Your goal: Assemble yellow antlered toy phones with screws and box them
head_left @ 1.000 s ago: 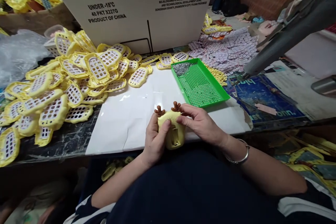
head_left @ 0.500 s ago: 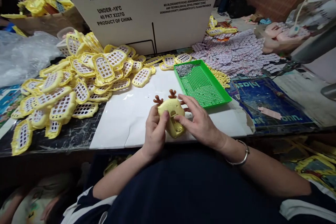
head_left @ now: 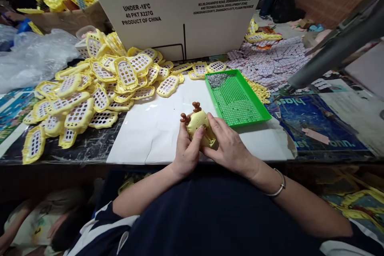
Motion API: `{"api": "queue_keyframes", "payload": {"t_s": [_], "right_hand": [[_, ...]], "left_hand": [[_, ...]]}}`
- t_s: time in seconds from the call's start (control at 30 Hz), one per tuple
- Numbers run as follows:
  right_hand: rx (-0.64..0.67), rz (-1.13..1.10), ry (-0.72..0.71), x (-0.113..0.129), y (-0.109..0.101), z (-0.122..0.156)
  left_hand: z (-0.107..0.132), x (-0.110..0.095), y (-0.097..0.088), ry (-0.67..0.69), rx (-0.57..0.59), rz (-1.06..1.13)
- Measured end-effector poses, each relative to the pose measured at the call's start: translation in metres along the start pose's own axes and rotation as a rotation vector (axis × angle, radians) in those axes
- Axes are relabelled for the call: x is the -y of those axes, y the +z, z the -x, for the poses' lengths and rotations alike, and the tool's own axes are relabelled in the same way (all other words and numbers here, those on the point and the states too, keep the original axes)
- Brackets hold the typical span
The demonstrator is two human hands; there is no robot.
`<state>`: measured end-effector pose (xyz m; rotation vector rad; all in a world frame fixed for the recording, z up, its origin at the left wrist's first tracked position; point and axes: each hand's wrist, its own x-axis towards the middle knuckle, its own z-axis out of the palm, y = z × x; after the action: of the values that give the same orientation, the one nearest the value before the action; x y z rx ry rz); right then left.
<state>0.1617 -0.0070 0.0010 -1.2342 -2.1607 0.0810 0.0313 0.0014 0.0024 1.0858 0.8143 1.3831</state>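
A yellow plastic toy shell with two brown antlers is held over the white sheet near the table's front edge. My left hand grips it from the left, thumb pressed on its face. My right hand wraps its right side, fingers curled over the shell's lower part. The shell is tilted, antlers pointing up and left.
A heap of yellow perforated covers fills the left of the table. A green tray with small metal screws at its far corner stands right of the sheet. A large carton stands behind. A grey tool arm hangs at the right.
Both hands have turned the antlered shell, tilting it leftward and closing more tightly round it. The camera view has shifted slightly to the left.
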Motion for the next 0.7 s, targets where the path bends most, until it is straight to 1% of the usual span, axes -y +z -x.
{"api": "queue_keyframes", "payload": {"t_s": [0.1,0.2,0.27,0.33,0.4,0.47,0.53,0.57,0.67,0.7], "right_hand": [[0.010,-0.015,-0.021,-0.002,0.000,-0.002],[0.008,-0.135,0.050,-0.005,-0.007,-0.007],[-0.033,-0.246,0.118,-0.006,-0.015,-0.011],[-0.051,-0.359,0.141,-0.007,-0.022,-0.013],[-0.038,-0.462,0.138,-0.006,-0.028,-0.015],[-0.013,-0.530,0.155,-0.004,-0.031,-0.016],[-0.006,-0.558,0.197,-0.001,-0.032,-0.015],[-0.015,-0.568,0.221,0.000,-0.032,-0.015],[-0.088,-0.641,0.326,0.002,-0.031,-0.014],[-0.093,-0.691,0.368,0.002,-0.031,-0.014]], "left_hand": [[0.001,0.005,-0.004,0.007,-0.013,0.007],[0.004,0.005,-0.013,-0.032,0.053,0.022],[0.007,0.002,-0.020,-0.015,0.144,-0.009],[0.010,-0.004,-0.026,0.043,0.270,-0.082],[0.010,-0.010,-0.029,0.092,0.375,-0.162],[0.010,-0.013,-0.030,0.105,0.427,-0.220],[0.010,-0.014,-0.028,0.092,0.438,-0.257],[0.010,-0.014,-0.027,0.085,0.425,-0.270],[0.012,-0.011,-0.024,0.049,0.318,-0.274],[0.012,-0.009,-0.024,0.034,0.278,-0.266]]}}
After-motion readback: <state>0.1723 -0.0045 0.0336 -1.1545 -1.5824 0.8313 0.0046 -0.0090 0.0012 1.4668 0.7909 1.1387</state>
